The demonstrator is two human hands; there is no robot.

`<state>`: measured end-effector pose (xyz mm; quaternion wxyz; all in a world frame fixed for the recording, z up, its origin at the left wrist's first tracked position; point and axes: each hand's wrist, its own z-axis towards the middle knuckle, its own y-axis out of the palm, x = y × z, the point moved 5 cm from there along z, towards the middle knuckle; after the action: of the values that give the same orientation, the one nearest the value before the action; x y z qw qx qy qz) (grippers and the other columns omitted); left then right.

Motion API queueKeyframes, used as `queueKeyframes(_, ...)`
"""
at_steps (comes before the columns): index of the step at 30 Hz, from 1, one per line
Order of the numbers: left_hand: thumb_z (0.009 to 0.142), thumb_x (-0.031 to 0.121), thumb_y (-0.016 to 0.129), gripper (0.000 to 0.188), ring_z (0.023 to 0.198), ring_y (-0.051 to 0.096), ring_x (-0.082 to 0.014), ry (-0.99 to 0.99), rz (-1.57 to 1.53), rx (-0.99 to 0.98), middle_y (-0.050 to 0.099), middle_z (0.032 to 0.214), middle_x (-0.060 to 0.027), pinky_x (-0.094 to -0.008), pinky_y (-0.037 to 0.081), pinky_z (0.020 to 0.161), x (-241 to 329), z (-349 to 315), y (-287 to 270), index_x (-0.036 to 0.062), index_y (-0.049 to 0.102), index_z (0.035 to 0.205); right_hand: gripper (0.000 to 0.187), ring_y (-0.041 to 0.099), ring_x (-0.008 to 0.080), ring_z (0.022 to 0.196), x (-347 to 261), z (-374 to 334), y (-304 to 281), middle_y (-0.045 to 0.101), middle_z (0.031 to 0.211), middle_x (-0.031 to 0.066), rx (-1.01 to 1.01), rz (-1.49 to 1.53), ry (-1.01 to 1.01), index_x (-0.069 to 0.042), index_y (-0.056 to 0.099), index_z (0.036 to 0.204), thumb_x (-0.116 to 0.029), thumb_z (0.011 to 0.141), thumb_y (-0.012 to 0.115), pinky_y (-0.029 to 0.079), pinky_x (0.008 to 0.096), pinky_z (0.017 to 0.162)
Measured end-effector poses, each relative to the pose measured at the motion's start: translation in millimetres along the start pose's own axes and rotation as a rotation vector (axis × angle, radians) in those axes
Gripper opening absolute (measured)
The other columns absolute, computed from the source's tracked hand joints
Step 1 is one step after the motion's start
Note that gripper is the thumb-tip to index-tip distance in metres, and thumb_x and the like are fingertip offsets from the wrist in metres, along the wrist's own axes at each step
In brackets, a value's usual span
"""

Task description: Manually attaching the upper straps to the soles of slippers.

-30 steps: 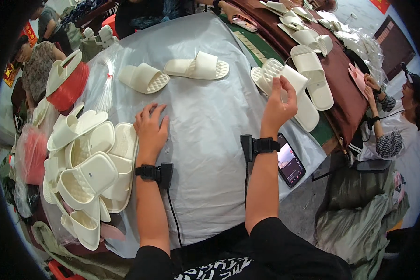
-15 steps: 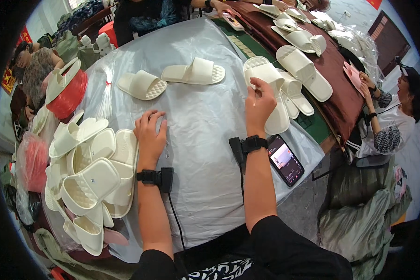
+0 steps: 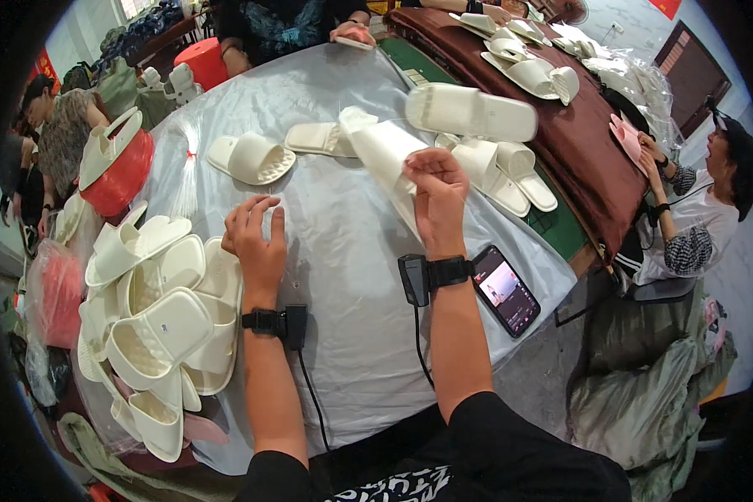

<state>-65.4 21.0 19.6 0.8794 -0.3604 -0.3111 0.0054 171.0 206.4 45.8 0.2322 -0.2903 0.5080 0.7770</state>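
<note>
My right hand (image 3: 437, 197) is closed in a pinch at the edge of a cream slipper (image 3: 385, 155), which is tilted and blurred by motion. A second cream slipper (image 3: 470, 111), also blurred, is beyond that hand; whether the two are joined I cannot tell. My left hand (image 3: 255, 238) is open over the grey plastic sheet (image 3: 351, 335), fingers apart and slightly curled. Left of it lies a pile of cream slippers (image 3: 159, 326). Two more, a slipper (image 3: 251, 159) and a partly covered slipper (image 3: 314, 138), rest at the far side of the sheet.
A phone (image 3: 507, 290) lies right of my right wrist. A bundle of thin white strands (image 3: 188, 167) and a red roll (image 3: 119, 171) are at the left. Slippers line a brown covered table (image 3: 577, 151). At right, a person (image 3: 703, 201) handles a pink slipper (image 3: 627, 142).
My right hand has moved left, and the nearer slipper has swung left with it. The second slipper has also shifted left and turned. My left hand has moved slightly left.
</note>
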Motion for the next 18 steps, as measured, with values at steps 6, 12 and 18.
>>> queueKeyframes(6, 0.102, 0.032, 0.069, 0.032, 0.132, 0.055, -0.0292, 0.071, -0.084, -0.104, 0.068, 0.135, -0.0056, -0.0467, 0.032, 0.114, 3, 1, 3, 0.0135, 0.072, 0.128, 0.018, 0.071, 0.0152, 0.088, 16, -6, 11, 0.074, 0.092, 0.0082, -0.243, -0.180, 0.267, 0.002, 0.073, 0.095, 0.011, 0.082, 0.063, 0.057, 0.0285, 0.086)
queueKeyframes(12, 0.100, 0.034, 0.072, 0.049, 0.135, 0.055, -0.0354, 0.145, -0.209, -0.198, 0.066, 0.141, -0.0141, -0.0469, 0.036, 0.117, 25, 0, 6, 0.0089, 0.064, 0.142, 0.015, 0.072, 0.0155, 0.086, 15, -27, 23, 0.076, 0.089, 0.0079, -0.755, -0.390, 0.607, 0.004, 0.075, 0.091, 0.007, 0.081, 0.064, 0.055, 0.0277, 0.086)
queueKeyframes(18, 0.088, 0.031, 0.085, 0.064, 0.135, 0.053, -0.0327, 0.200, -0.239, -0.339, 0.065, 0.143, -0.0105, -0.0463, 0.035, 0.118, 32, -4, 9, 0.0116, 0.063, 0.145, 0.023, 0.074, 0.0172, 0.091, 9, -26, 29, 0.078, 0.094, 0.0113, -0.774, -0.328, 0.557, 0.007, 0.077, 0.099, 0.011, 0.082, 0.062, 0.057, 0.0293, 0.089)
